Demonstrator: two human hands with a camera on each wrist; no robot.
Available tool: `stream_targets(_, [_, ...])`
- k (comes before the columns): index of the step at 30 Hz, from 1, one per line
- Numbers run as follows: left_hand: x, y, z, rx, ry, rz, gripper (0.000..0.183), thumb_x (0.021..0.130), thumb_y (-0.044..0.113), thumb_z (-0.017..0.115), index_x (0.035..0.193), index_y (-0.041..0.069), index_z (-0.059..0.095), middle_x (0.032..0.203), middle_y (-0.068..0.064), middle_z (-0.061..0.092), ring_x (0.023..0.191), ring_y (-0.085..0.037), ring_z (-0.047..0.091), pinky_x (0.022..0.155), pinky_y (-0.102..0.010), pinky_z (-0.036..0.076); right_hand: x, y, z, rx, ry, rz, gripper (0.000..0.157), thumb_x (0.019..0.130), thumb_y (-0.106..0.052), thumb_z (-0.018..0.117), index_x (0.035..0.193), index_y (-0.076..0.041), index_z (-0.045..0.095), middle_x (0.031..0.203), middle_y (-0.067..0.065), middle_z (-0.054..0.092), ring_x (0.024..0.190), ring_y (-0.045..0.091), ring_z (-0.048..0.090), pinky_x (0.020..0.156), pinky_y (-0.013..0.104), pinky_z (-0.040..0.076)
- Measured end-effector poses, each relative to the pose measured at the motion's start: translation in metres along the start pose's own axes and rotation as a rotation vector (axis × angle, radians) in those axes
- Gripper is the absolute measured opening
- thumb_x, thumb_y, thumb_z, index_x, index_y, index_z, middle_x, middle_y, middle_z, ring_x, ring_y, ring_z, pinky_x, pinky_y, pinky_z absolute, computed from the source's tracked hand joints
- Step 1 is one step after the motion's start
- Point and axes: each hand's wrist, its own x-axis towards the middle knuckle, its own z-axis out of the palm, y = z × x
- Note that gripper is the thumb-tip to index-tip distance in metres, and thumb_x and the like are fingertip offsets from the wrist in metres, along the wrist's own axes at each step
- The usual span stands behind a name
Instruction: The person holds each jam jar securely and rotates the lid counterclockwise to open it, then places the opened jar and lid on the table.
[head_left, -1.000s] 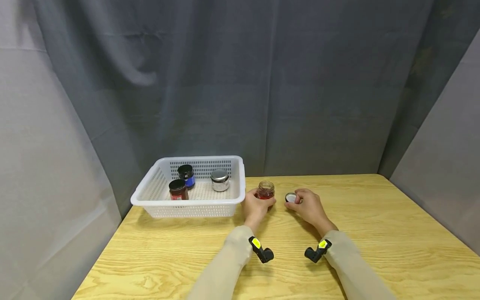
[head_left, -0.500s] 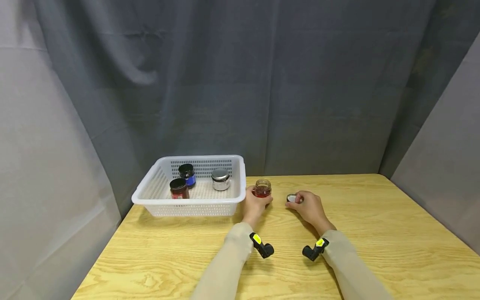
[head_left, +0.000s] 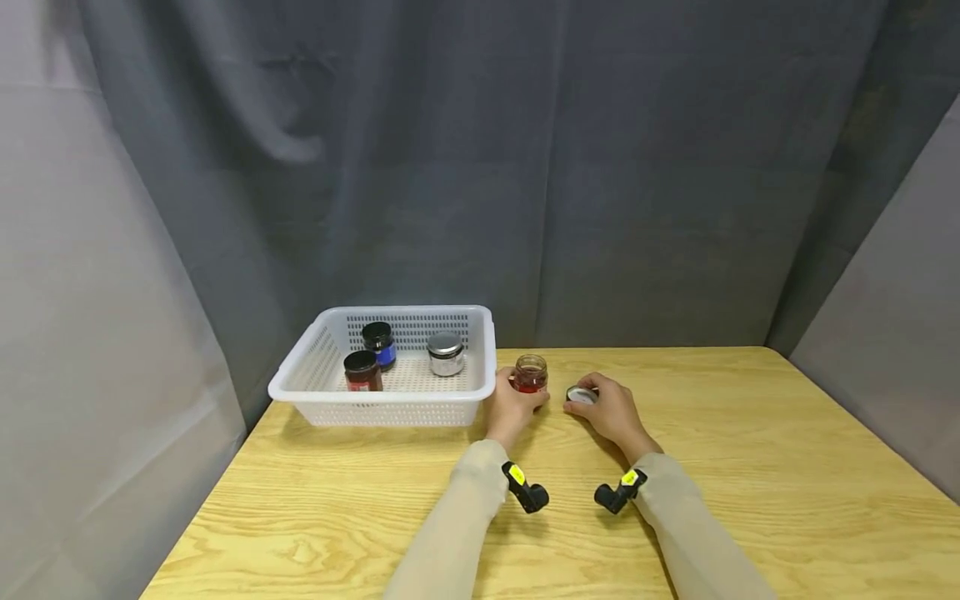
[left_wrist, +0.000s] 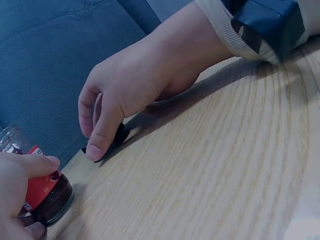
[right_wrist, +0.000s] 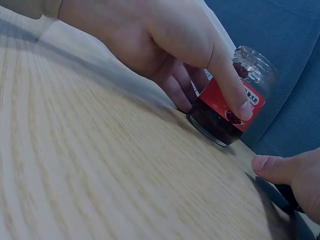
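In the head view my left hand (head_left: 511, 410) grips a small glass jar (head_left: 531, 374) from its left side. The jar stands upright on the table without a cap, its red label plain in the right wrist view, with dark contents low inside. To the right, my right hand (head_left: 611, 411) pinches a round lid (head_left: 582, 395) between thumb and fingers. The lid's pale inner side faces up and it is down at the table surface. From the left wrist view the lid (left_wrist: 119, 140) shows as a dark rim, partly hidden by the thumb.
A white perforated plastic basket (head_left: 390, 408) stands left of my hands. In it are a dark jar with a blue label (head_left: 379, 344), one with a red label (head_left: 363, 372) and a silver-lidded jar (head_left: 446, 353). A grey curtain (head_left: 637, 167) hangs behind the wooden table (head_left: 750, 467).
My left hand has shifted the jar slightly left, closer to the basket. My right hand has slid a little left with the lid. The head view has turned slightly.
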Motion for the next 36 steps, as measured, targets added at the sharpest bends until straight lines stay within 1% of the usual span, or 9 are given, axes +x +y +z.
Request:
stream_targets(4, [0.000, 0.000, 0.000, -0.004, -0.009, -0.008, 0.059, 0.073, 0.018, 0.094, 0.124, 0.004, 0.067, 0.112, -0.008, 0.070, 0.107, -0.027, 0.067, 0.095, -0.042, 0.054, 0.001, 0.000, 0.000, 0.004, -0.013, -0.005, 0.043, 0.089, -0.025, 0.085, 0.121, -0.001, 0.068, 0.118, 0.019, 0.069, 0.104, 0.036, 0.064, 0.088, 0.054, 0.050])
stream_targets(8, [0.000, 0.000, -0.001, -0.004, -0.020, -0.005, 0.058, 0.073, 0.018, 0.095, 0.122, 0.004, 0.067, 0.109, -0.009, 0.070, 0.105, -0.028, 0.068, 0.094, -0.042, 0.054, 0.000, 0.000, 0.000, -0.001, -0.031, -0.001, 0.045, 0.090, -0.024, 0.084, 0.124, 0.000, 0.067, 0.121, 0.020, 0.068, 0.107, 0.038, 0.064, 0.090, 0.055, 0.050])
stream_targets(14, [0.000, 0.001, -0.003, 0.006, -0.014, -0.011, 0.057, 0.073, 0.018, 0.095, 0.121, 0.005, 0.068, 0.108, -0.009, 0.070, 0.104, -0.028, 0.068, 0.093, -0.043, 0.055, -0.002, 0.000, 0.001, -0.019, -0.053, -0.023, 0.049, 0.092, -0.021, 0.082, 0.132, 0.002, 0.063, 0.128, 0.024, 0.065, 0.115, 0.042, 0.062, 0.095, 0.058, 0.049])
stream_targets(18, [0.000, 0.001, -0.003, 0.024, -0.014, -0.009, 0.056, 0.073, 0.018, 0.095, 0.121, 0.005, 0.068, 0.108, -0.009, 0.070, 0.104, -0.028, 0.068, 0.094, -0.044, 0.055, -0.003, -0.001, 0.000, -0.051, -0.061, -0.044, 0.050, 0.094, -0.019, 0.079, 0.135, 0.003, 0.062, 0.131, 0.025, 0.063, 0.119, 0.045, 0.059, 0.098, 0.060, 0.047])
stream_targets(21, [0.000, 0.001, -0.002, 0.040, -0.012, -0.002, 0.056, 0.073, 0.020, 0.094, 0.121, 0.005, 0.069, 0.108, -0.008, 0.071, 0.104, -0.029, 0.069, 0.093, -0.044, 0.055, -0.005, -0.003, 0.000, -0.103, -0.068, -0.056, 0.049, 0.095, -0.019, 0.077, 0.136, 0.002, 0.062, 0.131, 0.025, 0.063, 0.117, 0.045, 0.059, 0.099, 0.062, 0.043])
stream_targets(26, [0.000, 0.001, 0.000, 0.057, -0.003, 0.006, 0.056, 0.074, 0.021, 0.093, 0.122, 0.006, 0.069, 0.109, -0.007, 0.070, 0.103, -0.028, 0.069, 0.091, -0.043, 0.056, -0.009, -0.007, 0.001, -0.169, -0.087, -0.038, 0.051, 0.096, -0.023, 0.073, 0.141, -0.002, 0.060, 0.135, 0.025, 0.060, 0.114, 0.045, 0.057, 0.097, 0.064, 0.038])
stream_targets(31, [-0.001, 0.001, 0.000, 0.054, 0.011, 0.020, 0.055, 0.073, 0.020, 0.093, 0.120, 0.005, 0.069, 0.107, -0.007, 0.070, 0.101, -0.028, 0.068, 0.090, -0.043, 0.056, -0.010, -0.008, 0.001, -0.172, -0.099, -0.023, 0.056, 0.096, -0.025, 0.071, 0.145, -0.003, 0.056, 0.139, 0.025, 0.056, 0.118, 0.046, 0.054, 0.101, 0.066, 0.034])
stream_targets(36, [-0.002, 0.000, 0.002, 0.045, 0.019, 0.039, 0.053, 0.074, 0.018, 0.093, 0.118, 0.004, 0.069, 0.107, -0.008, 0.071, 0.102, -0.029, 0.068, 0.092, -0.043, 0.055, -0.010, -0.008, 0.001, -0.172, -0.105, -0.012, 0.057, 0.096, -0.027, 0.071, 0.146, -0.003, 0.056, 0.141, 0.025, 0.055, 0.121, 0.046, 0.053, 0.102, 0.065, 0.034])
